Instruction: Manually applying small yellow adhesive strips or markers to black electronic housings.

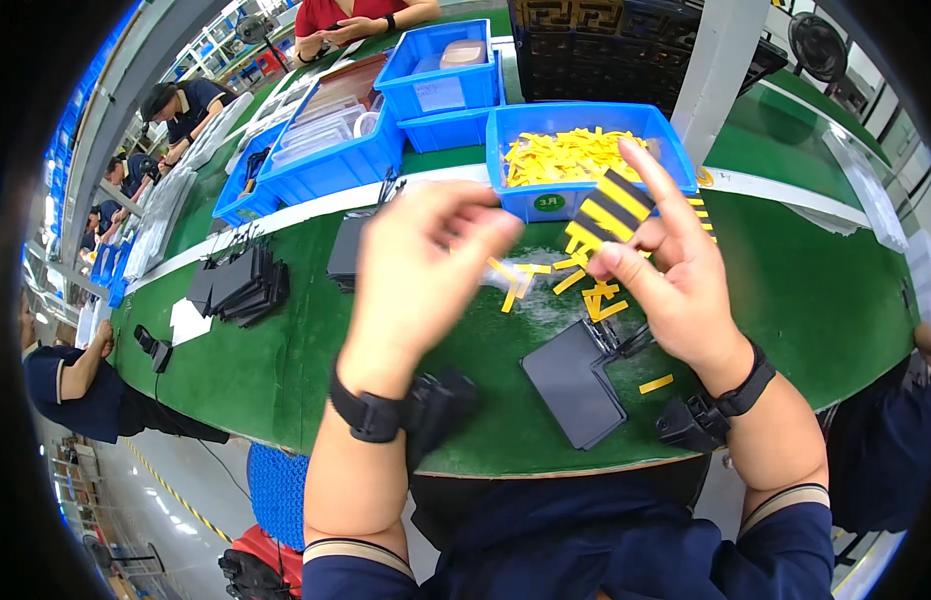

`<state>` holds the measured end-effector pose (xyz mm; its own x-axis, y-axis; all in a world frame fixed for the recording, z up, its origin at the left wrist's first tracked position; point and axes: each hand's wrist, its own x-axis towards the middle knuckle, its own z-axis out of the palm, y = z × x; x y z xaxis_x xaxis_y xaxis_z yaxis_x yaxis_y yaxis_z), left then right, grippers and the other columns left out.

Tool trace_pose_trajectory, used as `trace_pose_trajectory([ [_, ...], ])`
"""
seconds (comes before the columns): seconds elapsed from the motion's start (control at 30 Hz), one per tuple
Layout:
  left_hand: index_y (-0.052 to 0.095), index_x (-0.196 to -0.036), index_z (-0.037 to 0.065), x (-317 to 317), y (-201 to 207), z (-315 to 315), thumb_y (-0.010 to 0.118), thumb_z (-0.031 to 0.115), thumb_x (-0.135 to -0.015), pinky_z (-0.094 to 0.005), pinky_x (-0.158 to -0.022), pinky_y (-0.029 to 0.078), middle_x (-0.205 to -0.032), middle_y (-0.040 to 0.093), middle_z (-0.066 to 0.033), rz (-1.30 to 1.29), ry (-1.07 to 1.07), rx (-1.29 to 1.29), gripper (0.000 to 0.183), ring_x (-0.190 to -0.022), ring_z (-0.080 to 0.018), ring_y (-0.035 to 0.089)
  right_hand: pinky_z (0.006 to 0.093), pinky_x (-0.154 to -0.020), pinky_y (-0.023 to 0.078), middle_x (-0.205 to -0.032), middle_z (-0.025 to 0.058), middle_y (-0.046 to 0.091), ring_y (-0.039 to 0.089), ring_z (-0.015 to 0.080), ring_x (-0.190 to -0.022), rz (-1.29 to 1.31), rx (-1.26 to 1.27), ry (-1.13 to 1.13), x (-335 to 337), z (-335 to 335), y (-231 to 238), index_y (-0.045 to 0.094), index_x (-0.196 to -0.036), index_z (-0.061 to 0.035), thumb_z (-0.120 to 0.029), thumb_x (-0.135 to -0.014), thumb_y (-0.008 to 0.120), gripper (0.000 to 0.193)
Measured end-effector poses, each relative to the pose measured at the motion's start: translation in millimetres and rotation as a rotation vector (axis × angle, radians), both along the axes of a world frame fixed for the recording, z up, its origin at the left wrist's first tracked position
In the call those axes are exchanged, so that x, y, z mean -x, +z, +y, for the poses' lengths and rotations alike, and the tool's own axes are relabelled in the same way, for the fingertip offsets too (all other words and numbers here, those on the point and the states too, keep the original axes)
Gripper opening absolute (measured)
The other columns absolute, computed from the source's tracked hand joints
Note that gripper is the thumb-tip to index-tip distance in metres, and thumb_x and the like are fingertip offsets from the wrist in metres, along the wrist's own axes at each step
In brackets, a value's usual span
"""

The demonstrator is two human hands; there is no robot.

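Observation:
My right hand (678, 275) pinches a small card with yellow and black stripes (611, 212) between thumb and fingers, index finger pointing up. To its left, my left hand (426, 265) is raised over the table, smeared by motion, so I cannot make out whether its fingers hold anything. Loose yellow strips (598, 298) lie scattered below the card. Nearer me is a stack of flat dark grey plates (574, 385) with black parts at its upper right corner. A single yellow strip (656, 384) rests just right of that stack.
A blue bin (526, 205) heaped with yellow pieces (571, 158) stands beyond my hands. More blue bins (331, 165) are at the back left. Dark plate stacks (241, 285) sit on the green table (316, 390). A grey post (721, 75) rises behind; other people sit around.

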<state>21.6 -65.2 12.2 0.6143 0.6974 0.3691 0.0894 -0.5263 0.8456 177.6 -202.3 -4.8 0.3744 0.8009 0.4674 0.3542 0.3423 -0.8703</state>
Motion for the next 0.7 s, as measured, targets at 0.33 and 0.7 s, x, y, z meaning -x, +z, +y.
trace_pose_trajectory([
  [0.33, 0.053, -0.107, 0.003, -17, -15, -18, 0.062, 0.004, -0.082, -0.018, -0.056, 0.042, -0.077, 0.059, -0.0005, -0.079, -0.414, 0.506, 0.026, -0.063, -0.0049, 0.052, 0.0247, -0.067, 0.047, -0.081, 0.0057, 0.063, 0.058, 0.0114, -0.075, -0.154, 0.009, -0.197, -13, 0, -3, 0.064, -0.088, 0.0027, -0.003, -0.076, 0.067, 0.014],
  [0.7, 0.055, -0.107, -0.004, -8, -12, -54, 0.079, 0.042, -0.056, -0.0384, -0.077, 0.047, -0.088, 0.058, -0.0164, 0.445, -0.297, -0.591, 0.073, -0.085, -0.0333, 0.057, 0.0226, -0.063, 0.046, -0.084, 0.0069, 0.064, 0.059, 0.0105, -0.073, -0.166, -0.024, -0.269, -17, -1, 1, 0.067, -0.096, 0.0013, -0.003, -0.076, 0.066, 0.02],
])
